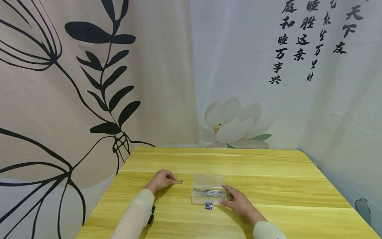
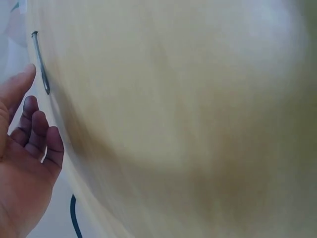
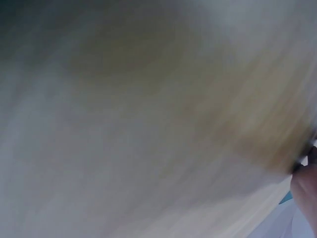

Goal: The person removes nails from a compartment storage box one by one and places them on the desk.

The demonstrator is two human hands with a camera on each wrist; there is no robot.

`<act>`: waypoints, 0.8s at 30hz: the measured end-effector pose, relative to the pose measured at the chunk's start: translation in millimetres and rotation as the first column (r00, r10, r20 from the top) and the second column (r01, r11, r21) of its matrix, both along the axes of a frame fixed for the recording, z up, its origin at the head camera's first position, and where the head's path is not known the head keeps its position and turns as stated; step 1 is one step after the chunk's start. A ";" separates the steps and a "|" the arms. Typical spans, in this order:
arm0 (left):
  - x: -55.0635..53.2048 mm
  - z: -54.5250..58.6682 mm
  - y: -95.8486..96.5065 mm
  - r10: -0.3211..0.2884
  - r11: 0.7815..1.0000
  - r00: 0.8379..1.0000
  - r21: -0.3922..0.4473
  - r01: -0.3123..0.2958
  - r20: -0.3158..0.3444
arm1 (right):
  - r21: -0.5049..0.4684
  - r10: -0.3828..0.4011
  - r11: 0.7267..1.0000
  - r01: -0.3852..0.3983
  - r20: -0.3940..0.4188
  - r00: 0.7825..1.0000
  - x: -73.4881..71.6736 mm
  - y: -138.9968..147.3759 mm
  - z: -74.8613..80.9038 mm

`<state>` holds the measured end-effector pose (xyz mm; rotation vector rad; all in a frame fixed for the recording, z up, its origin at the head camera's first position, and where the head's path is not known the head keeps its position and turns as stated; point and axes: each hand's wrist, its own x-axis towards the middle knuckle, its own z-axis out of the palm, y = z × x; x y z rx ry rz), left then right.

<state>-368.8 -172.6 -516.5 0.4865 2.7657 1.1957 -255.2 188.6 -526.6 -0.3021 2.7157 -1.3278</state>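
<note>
Two nails (image 1: pixel 179 182) lie left of the frame's middle, beside the left hand (image 1: pixel 162 179), its fingers loosely parted, gripping nothing. The right hand (image 1: pixel 240 201) spans the right end of the box (image 1: pixel 197 200), lower centre; how firmly, I cannot tell. Best pinch mid-shank, box kept steady.

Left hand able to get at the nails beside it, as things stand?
Probably yes. The left hand is right next to the nails, with nothing visible between. The clear box lies farther right, out of the way.
</note>
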 end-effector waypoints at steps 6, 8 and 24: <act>-1.2 4.3 -1.3 0.014 1.000 1.000 0.015 -0.014 0.023 | 0.001 0.011 1.000 -0.011 -0.008 1.000 -0.4 -0.3 -0.2; -1.2 6.8 -1.0 0.020 1.000 0.999 0.019 -0.020 0.041 | 0.004 0.012 1.000 -0.012 -0.010 1.000 -0.9 -0.1 -0.6; 0.3 28.4 13.6 -0.017 0.994 0.999 0.106 0.012 0.044 | 0.012 0.004 1.000 -0.003 -0.019 1.000 0.7 -0.3 -0.5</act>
